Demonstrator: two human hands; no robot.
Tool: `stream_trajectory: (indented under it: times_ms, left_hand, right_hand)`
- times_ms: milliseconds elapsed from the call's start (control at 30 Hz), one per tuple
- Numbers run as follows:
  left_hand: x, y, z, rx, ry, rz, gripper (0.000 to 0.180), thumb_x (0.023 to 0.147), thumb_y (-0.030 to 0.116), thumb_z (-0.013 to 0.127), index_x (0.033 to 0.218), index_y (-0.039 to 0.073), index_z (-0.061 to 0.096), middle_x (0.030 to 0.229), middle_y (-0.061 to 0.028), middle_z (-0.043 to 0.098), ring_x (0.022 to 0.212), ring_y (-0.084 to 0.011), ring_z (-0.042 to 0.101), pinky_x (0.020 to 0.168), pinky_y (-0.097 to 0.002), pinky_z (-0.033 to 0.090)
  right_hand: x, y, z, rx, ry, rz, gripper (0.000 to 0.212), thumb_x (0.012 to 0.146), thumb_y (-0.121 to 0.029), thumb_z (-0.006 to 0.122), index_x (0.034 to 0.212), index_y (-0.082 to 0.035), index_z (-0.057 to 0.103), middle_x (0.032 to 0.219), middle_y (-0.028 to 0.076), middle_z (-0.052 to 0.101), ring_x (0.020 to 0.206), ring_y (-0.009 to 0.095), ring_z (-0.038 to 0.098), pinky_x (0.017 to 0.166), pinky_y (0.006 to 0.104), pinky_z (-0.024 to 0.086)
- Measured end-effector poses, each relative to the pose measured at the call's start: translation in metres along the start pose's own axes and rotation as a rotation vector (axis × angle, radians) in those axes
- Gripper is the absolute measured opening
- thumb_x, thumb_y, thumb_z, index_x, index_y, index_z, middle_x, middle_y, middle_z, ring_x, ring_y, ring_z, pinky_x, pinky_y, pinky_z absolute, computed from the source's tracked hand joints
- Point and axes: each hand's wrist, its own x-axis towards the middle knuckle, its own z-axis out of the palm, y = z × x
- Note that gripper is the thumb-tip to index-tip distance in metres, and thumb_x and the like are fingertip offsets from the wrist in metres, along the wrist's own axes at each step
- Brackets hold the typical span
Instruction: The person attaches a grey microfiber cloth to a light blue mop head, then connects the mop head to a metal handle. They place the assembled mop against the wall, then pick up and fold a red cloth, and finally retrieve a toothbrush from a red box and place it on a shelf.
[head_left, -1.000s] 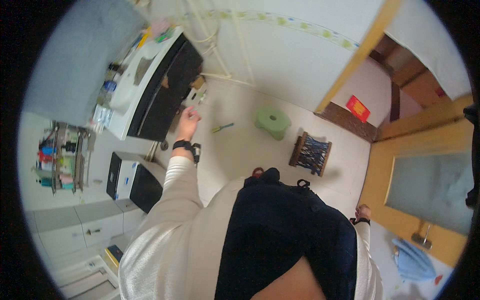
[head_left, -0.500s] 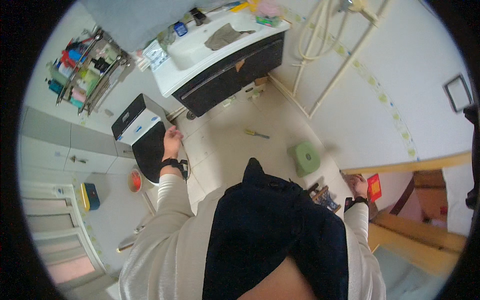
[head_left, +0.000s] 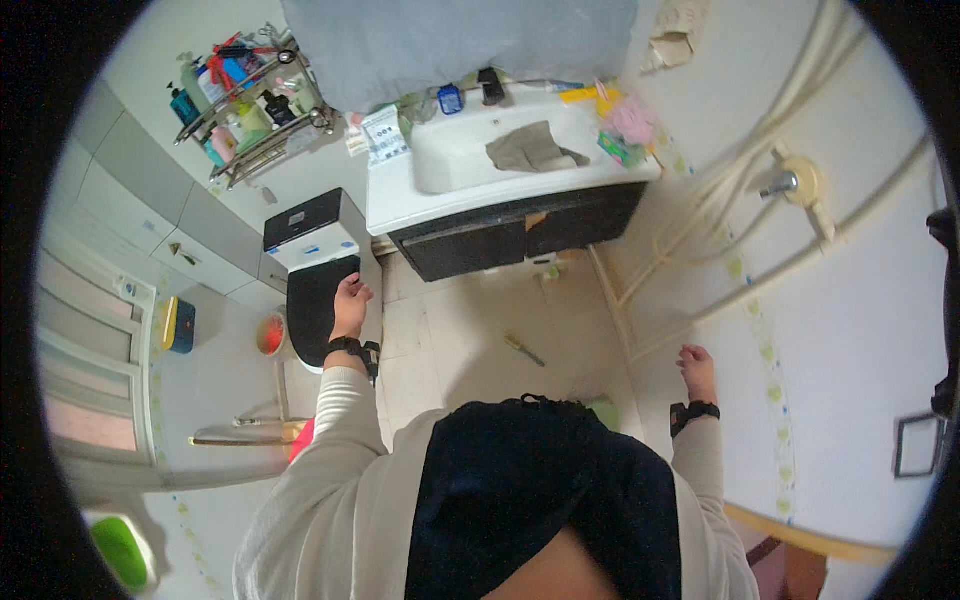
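Black and closed, the toilet lid [head_left: 312, 305] sits below its white cistern [head_left: 315, 235], left of the sink cabinet [head_left: 510, 235]. From overhead, the person's left hand [head_left: 349, 303] hovers at the lid's right edge, fingers loosely curled and holding nothing; whether it touches the lid cannot be told. Right of the cabinet, the right hand [head_left: 695, 370] hangs near the white wall, fingers slack and empty. A grey cloth [head_left: 530, 150] lies in the basin above the cabinet.
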Motion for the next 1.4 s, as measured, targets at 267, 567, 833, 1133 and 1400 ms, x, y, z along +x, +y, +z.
stream_trajectory:
  times_ms: [267,567,833,1133,1400]
  left_hand:
    - [-0.010,0.017,-0.004,-0.039,0.115,0.059,0.043,0.085,0.004,0.059,0.127,0.000,0.047,0.111,-0.0155,0.058,0.093,-0.0192,0.059,0.081,-0.0301,0.050]
    - [0.031,-0.018,-0.074,-0.091,0.382,0.039,0.042,0.084,0.002,0.059,0.125,0.000,0.048,0.104,-0.0126,0.057,0.087,-0.0176,0.059,0.074,-0.0277,0.052]
    - [0.100,0.032,-0.056,0.025,0.312,0.034,0.038,0.084,0.005,0.061,0.122,0.000,0.053,0.110,-0.0140,0.058,0.098,-0.0197,0.058,0.082,-0.0293,0.050]
    - [0.125,0.061,-0.036,0.085,0.331,0.006,0.035,0.085,0.005,0.061,0.118,-0.001,0.056,0.109,-0.0115,0.060,0.098,-0.0165,0.058,0.082,-0.0295,0.051]
    - [0.074,0.037,-0.052,0.034,0.546,-0.077,0.033,0.085,0.006,0.060,0.117,-0.001,0.056,0.102,-0.0096,0.060,0.087,-0.0151,0.060,0.077,-0.0275,0.051]
  right_hand:
    - [0.087,-0.161,0.115,-0.246,-0.345,-0.420,0.028,0.088,-0.018,0.057,0.109,0.000,0.060,0.097,0.012,0.066,0.084,0.020,0.063,0.078,0.0315,0.049]
    - [0.137,-0.274,0.244,-0.208,-0.697,-0.561,0.024,0.088,-0.019,0.058,0.102,0.001,0.061,0.087,0.007,0.063,0.079,0.014,0.058,0.072,0.0292,0.047]
    - [0.183,-0.353,0.327,-0.251,-0.732,-0.770,0.022,0.086,-0.016,0.059,0.101,0.000,0.062,0.093,0.012,0.065,0.080,0.020,0.061,0.071,0.0314,0.048]
    - [0.227,-0.417,0.371,-0.352,-0.894,-0.930,0.021,0.085,-0.013,0.060,0.101,0.001,0.062,0.091,0.009,0.064,0.078,0.017,0.059,0.070,0.0300,0.048]
    - [0.272,-0.465,0.470,-0.243,-1.055,-0.936,0.022,0.084,-0.012,0.061,0.102,0.001,0.062,0.095,0.012,0.065,0.082,0.020,0.061,0.074,0.0308,0.048]
